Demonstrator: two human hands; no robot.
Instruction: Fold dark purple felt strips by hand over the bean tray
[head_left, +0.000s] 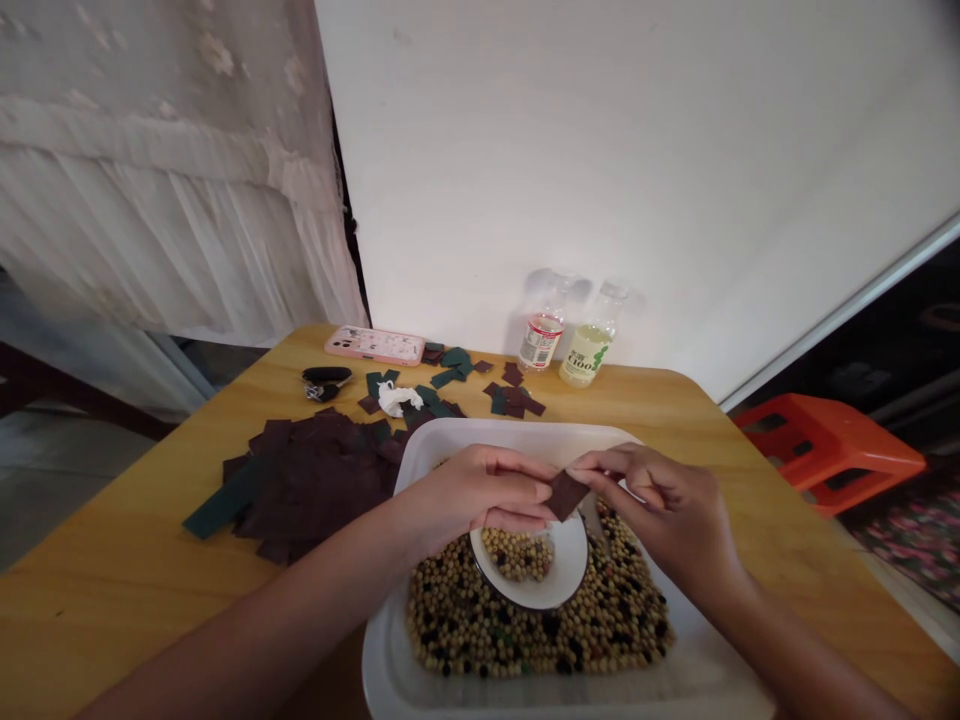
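**View:** head, looking down at the work area

**Left hand** [480,490]: fingers together and extended over the bowl, tips at the square's left edge; grip cannot be determined.

**Right hand** [652,510]: thumb and fingertips pinching the square's upper edge.

**Held item:** a flat dark maroon square [566,495], between both hands, above the bowl.

**Below the hands:** a round white bowl [570,560] holding pale beans, seated in mixed pale and dark beans [540,635] inside a white rectangular tray [480,432].

**Left of the tray:** a pile of overlapping maroon and green flat pieces [307,480], just beside the tray on a yellow wooden table [97,560].

**Far side of the table:** a pink phone [375,345] and two clear plastic bottles [566,340].
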